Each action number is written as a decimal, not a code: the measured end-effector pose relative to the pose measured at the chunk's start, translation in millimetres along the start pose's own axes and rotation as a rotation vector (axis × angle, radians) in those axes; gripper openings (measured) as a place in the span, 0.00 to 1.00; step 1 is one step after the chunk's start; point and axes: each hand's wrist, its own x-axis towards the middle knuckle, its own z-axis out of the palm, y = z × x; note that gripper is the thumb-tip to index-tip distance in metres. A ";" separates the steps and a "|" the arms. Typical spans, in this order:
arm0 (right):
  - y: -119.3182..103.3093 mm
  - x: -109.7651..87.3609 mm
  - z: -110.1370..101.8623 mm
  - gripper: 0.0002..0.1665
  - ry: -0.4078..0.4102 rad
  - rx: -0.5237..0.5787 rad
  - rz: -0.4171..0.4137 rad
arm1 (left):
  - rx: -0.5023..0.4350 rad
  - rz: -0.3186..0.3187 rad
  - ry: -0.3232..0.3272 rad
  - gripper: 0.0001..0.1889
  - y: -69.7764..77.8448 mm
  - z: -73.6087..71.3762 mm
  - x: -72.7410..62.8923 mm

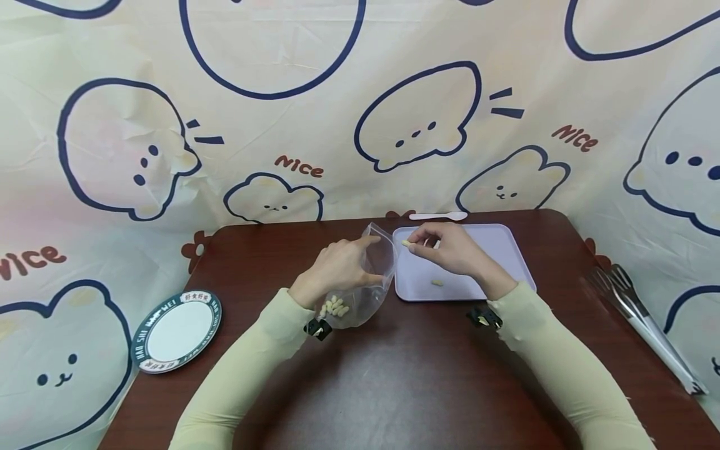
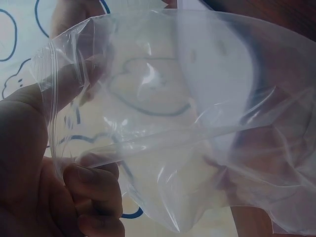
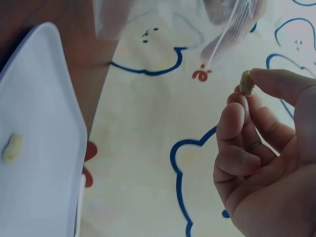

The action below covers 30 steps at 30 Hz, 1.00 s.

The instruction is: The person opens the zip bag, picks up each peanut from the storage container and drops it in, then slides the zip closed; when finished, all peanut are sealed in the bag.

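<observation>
My left hand (image 1: 340, 265) grips a clear zip bag (image 1: 368, 306) near its mouth, thumb and fingers spread along the zip edge (image 2: 55, 98). Several pale peanuts (image 1: 335, 307) lie at the bottom of the bag. Between thumb and fingertips, my right hand (image 1: 447, 249) pinches one unshelled peanut (image 3: 247, 83), just right of the bag's mouth and above the lilac tray (image 1: 413, 281). Another peanut (image 1: 437, 283) rests on the tray, also visible as a peanut (image 3: 13, 148) at the left of the right wrist view.
A white spoon (image 1: 439, 216) lies behind the tray at the table's back edge. On the left stands a green-rimmed plate (image 1: 214, 312). Metal tongs (image 1: 647, 325) lie along the right edge of the brown table (image 1: 394, 394). A printed cloth (image 1: 315, 125) hangs around the table.
</observation>
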 end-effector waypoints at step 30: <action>-17.0 8.2 19.0 0.09 -0.048 0.004 -0.014 | 0.001 0.018 0.006 0.48 0.3 0.9 1.3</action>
